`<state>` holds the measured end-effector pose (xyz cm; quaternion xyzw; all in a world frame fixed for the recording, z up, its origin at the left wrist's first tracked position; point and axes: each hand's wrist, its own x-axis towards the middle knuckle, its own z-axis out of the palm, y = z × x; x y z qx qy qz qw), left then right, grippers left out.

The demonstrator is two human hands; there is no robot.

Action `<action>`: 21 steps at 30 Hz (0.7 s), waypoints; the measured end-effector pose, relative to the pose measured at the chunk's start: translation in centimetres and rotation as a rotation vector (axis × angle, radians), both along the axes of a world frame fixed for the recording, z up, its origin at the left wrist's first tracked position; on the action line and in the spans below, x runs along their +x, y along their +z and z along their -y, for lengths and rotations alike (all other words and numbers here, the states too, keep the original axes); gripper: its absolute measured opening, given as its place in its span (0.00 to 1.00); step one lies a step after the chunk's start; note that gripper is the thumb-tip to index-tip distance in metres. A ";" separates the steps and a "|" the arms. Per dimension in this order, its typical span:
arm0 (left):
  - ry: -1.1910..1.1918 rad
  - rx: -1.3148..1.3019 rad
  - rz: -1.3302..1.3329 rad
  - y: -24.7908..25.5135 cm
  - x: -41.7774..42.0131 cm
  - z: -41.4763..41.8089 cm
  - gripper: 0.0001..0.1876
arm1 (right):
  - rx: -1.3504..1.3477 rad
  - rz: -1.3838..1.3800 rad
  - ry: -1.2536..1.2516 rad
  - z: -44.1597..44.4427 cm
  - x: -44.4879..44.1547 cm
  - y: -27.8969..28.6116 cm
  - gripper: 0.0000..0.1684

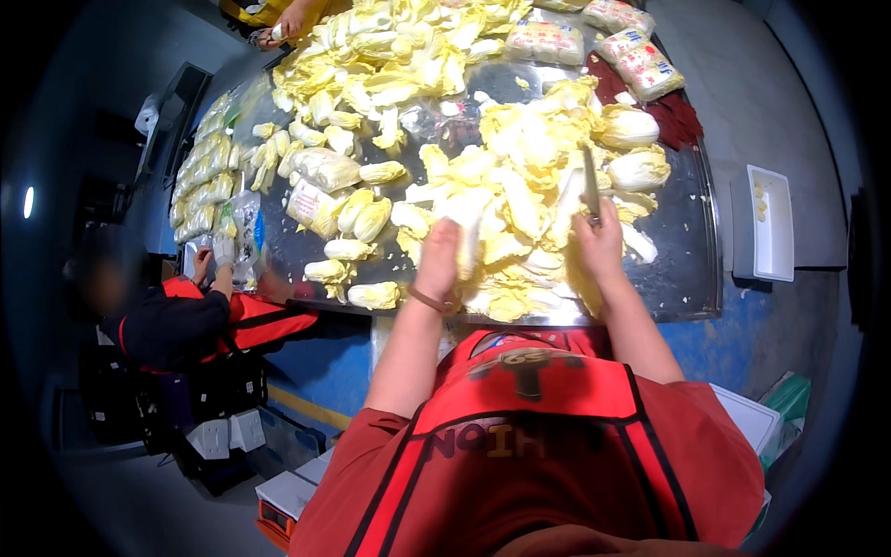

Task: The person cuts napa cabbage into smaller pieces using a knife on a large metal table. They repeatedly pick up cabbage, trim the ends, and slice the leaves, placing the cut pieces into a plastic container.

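My left hand (440, 256) is closed around a pale napa cabbage (468, 233), blurred and overexposed, above a heap of loose yellow cabbage leaves (525, 209). In my right hand (600, 237) is a knife, gripped by the handle, its blade (590, 177) pointing away from me over the heap's right part. Two whole napa cabbages (637, 170) lie just beyond the knife to the right. Left of my hands, small trimmed cabbages (350, 249) and filled plastic bags (324, 169) rest on the dark metal table (679, 268).
A larger leaf pile (390, 56) covers the far side, with another person's hand (291, 19) at it. Packed bags (642, 64) lie on red cloth at the far right. At left, a co-worker (181, 313) handles bags. A white foam box (773, 223) stands right of the table.
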<state>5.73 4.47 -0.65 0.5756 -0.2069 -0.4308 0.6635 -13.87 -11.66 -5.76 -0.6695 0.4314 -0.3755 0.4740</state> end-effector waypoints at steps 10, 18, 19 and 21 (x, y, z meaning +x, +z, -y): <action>0.761 0.175 -0.111 -6.7 18.6 -8.0 0.21 | 0.249 -0.010 -0.382 5.2 -13.6 -5.7 0.11; 0.364 0.362 0.279 -7.2 10.5 -2.3 0.31 | -0.164 -0.250 -0.352 5.9 -16.1 -7.8 0.22; 0.235 0.320 0.248 -7.4 8.8 -1.5 0.34 | -0.238 -0.329 -0.337 6.2 -15.7 -7.4 0.23; 0.124 0.421 0.480 -9.5 6.8 -0.6 0.39 | -0.198 -0.368 -0.301 6.7 -13.9 -5.6 0.25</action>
